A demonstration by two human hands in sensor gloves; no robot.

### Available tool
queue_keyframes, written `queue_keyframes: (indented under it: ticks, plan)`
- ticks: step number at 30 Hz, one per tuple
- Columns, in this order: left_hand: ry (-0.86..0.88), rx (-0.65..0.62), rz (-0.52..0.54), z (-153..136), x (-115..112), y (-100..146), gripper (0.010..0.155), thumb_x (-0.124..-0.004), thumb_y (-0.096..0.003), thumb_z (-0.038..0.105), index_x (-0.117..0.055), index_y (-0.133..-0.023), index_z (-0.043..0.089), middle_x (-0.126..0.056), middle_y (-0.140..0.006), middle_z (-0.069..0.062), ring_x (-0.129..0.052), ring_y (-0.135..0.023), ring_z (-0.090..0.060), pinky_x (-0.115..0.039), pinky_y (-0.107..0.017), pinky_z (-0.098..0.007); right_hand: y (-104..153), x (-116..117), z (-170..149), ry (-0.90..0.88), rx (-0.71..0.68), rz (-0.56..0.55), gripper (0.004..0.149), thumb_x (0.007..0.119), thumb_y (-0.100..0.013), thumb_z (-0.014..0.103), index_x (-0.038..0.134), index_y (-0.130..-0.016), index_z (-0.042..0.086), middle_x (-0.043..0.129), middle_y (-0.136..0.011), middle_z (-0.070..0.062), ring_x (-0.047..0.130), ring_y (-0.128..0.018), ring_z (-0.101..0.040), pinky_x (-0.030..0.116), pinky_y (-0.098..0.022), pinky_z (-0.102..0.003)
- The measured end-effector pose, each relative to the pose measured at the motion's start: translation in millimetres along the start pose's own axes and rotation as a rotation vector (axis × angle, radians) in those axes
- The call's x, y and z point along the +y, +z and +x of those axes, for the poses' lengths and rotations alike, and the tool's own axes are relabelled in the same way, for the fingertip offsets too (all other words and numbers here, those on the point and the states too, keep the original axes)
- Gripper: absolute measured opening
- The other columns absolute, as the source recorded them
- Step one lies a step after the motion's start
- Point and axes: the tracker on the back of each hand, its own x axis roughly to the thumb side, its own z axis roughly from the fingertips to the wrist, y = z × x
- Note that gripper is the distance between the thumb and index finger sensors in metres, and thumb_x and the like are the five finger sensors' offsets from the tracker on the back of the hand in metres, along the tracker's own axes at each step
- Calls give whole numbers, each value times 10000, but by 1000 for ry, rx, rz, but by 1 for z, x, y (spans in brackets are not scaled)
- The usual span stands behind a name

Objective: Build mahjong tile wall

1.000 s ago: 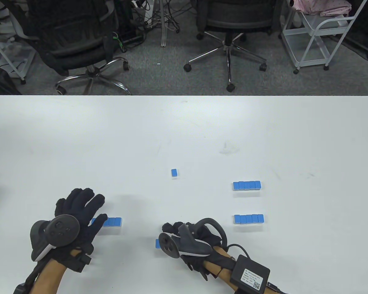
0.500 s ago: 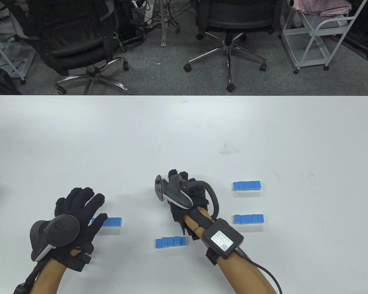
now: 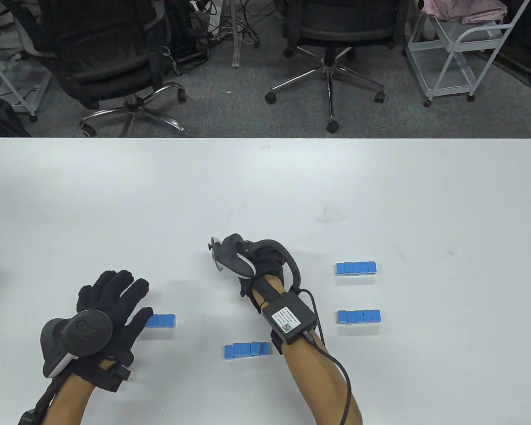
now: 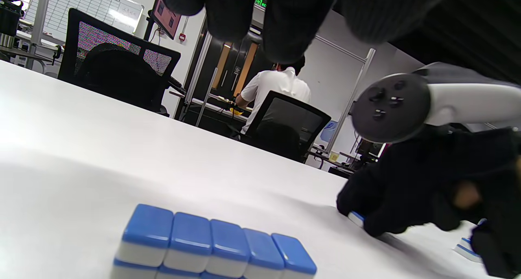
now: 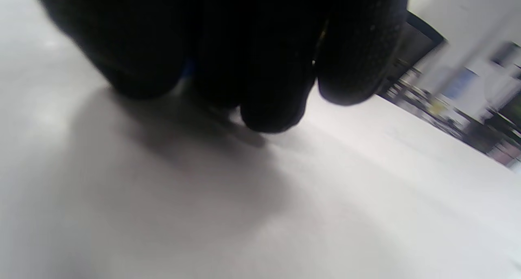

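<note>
tile rows (image 3: 247,350) flank right hand (image 3: 265,261), apparently covering one tile.

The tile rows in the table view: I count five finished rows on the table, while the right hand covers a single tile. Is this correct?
Not five: the table view shows four rows. The rest holds: the right hand covers a single tile, whose edge shows in the left wrist view.

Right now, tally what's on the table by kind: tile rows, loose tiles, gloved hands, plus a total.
tile rows: 4 (left row, centre row, far right row, near right row)
loose tile: 1, under the right hand's fingertips
gloved hands: 2 (left hand, right hand)
Total: 7
</note>
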Motion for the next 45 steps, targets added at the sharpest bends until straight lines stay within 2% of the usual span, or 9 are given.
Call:
queue_keyframes:
  ticks: [3,7,9,15,20,45]
  plan:
    - [-6,-3,2,0,0,1,632,-653,-483,582,-619,-1062,332,-444,-1181,-36,-331,-1109,-358,-266,-748,-710,29,9,-7,-32,-126,-17,548,888,-335,438,789,-821,205,983,-684,-10,1065,-524,-184,895,-452,-465]
    - [-3,-2,0,1,0,1,632,-654,-483,581,-619,-1063,331,-445,-1180,-37,-332,-1109,-358,-266,-748,-711,67,23,-31,-266,-198,149,590,894,-338,431,772,-840,147,961,-708,-58,1059,-530,-218,886,-447,-484]
    - [-3,-5,-4,1,-1,1,632,-654,-483,581,-618,-1063,333,-444,-1181,-36,-331,-1109,-357,-265,-748,-711,84,29,-41,-357,-209,188,591,896,-342,422,770,-843,136,963,-707,-68,1059,-528,-230,880,-447,-492]
    - [-3,-3,-13,1,-3,-1,631,-654,-483,581,-619,-1062,334,-443,-1181,-33,-331,-1111,-355,-265,-750,-710,134,36,-47,-402,-264,92,590,908,-335,406,776,-840,131,967,-704,-77,1061,-518,-237,879,-439,-495]
    - [-4,1,-17,1,-3,1,631,-654,-483,582,-619,-1063,335,-443,-1181,-34,-330,-1110,-358,-264,-749,-710,146,35,-37,-353,-283,-3,591,913,-329,400,779,-839,133,971,-700,-74,1063,-511,-236,879,-438,-493]
    - [-4,0,-25,1,-3,1,633,-655,-483,580,-620,-1064,332,-444,-1181,-36,-331,-1110,-358,-265,-748,-711,153,37,-29,-332,-299,-45,605,904,-325,429,771,-850,161,969,-703,-56,1057,-515,-232,871,-446,-491]
